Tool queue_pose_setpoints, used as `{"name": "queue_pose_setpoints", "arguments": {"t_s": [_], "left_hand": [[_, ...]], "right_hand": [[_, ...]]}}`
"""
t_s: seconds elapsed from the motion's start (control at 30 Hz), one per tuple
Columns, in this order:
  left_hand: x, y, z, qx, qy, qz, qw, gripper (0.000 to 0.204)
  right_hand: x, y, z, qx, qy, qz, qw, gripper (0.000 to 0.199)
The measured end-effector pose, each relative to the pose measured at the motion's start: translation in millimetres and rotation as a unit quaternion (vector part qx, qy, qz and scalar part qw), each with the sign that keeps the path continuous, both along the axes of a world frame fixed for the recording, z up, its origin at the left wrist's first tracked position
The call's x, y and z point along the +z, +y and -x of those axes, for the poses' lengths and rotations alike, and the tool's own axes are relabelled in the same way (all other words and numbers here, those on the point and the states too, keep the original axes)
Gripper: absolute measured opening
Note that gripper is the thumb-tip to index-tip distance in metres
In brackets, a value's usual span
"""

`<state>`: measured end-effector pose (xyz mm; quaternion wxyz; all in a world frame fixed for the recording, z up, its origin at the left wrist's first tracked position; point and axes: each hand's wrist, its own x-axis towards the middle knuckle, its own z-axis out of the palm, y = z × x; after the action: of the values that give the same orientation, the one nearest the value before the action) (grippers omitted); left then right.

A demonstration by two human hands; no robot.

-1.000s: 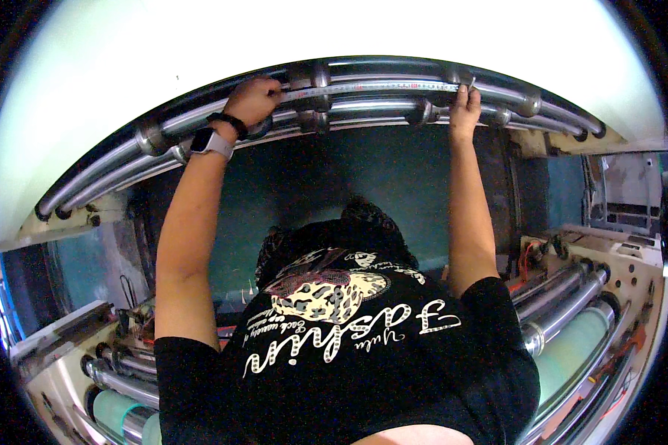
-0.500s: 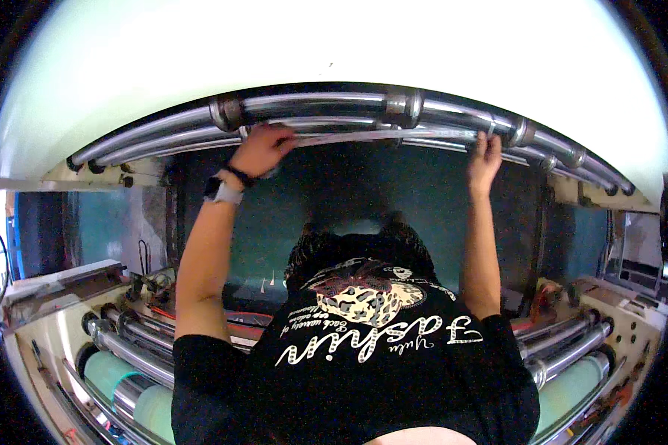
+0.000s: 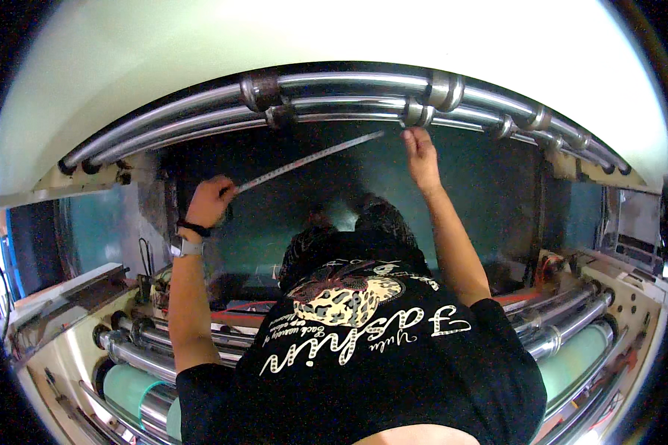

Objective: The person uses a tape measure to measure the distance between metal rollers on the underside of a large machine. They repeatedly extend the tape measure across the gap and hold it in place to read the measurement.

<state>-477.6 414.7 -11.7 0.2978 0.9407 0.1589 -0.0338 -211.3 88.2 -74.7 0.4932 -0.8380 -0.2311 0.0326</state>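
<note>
A pale measuring tape (image 3: 312, 158) runs out from my left hand (image 3: 211, 202), which is closed on its lower end. I cannot see a case inside the fist. The strip slants up to the right over the dark floor, and its free end stops short of my right hand (image 3: 423, 157). The right fingers are pinched together just beneath a metal collar (image 3: 417, 112) on the lower far rollers. Whether they touch it or hold something small, I cannot make out.
Long shiny rollers (image 3: 349, 79) with more collars cross in front of me under a pale machine cover (image 3: 334, 30). A second bank of rollers (image 3: 137, 354), with green-covered sections, lies behind me at both sides. Dark green floor (image 3: 274, 215) lies between the two banks.
Before, the tape stretched between both hands along the rollers. My left hand has drawn down and left with it, and the tape's right end has come away from my right hand, which shifted left.
</note>
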Motion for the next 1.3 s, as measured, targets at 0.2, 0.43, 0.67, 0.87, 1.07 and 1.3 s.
{"name": "queue_pose_setpoints", "arguments": {"t_s": [0.2, 0.43, 0.67, 0.87, 1.07, 1.3], "left_hand": [[-24.3, -21.7, 49.0, 0.068, 0.109, 0.025, 0.991, 0.016], [-26.5, -30.9, 76.8, 0.076, 0.113, -0.007, 0.991, 0.019], [-55.7, 44.4, 66.7, -0.037, 0.079, -0.047, 0.995, 0.017], [-61.0, 95.8, 75.3, -0.037, 0.071, -0.003, 0.997, 0.017], [-58.2, 104.2, 72.9, -0.069, 0.028, -0.021, 0.997, 0.019], [-56.5, 94.4, 58.6, -0.064, 0.026, 0.009, 0.998, 0.018]], "right_hand": [[-28.5, 93.7, 7.5, 0.189, -0.102, 0.085, 0.973, 0.023], [-37.8, 186.2, 15.4, 0.265, -0.12, 0.195, 0.937, 0.019], [-42.2, 203.6, 16.3, 0.188, -0.148, 0.164, 0.957, 0.017], [-32.3, 197.7, 31.5, 0.146, -0.239, 0.136, 0.95, 0.013], [-22.5, 201.0, 40.0, 0.141, -0.218, 0.184, 0.948, 0.014], [-24.4, 206.6, 37.9, 0.156, -0.229, 0.17, 0.946, 0.011]]}}
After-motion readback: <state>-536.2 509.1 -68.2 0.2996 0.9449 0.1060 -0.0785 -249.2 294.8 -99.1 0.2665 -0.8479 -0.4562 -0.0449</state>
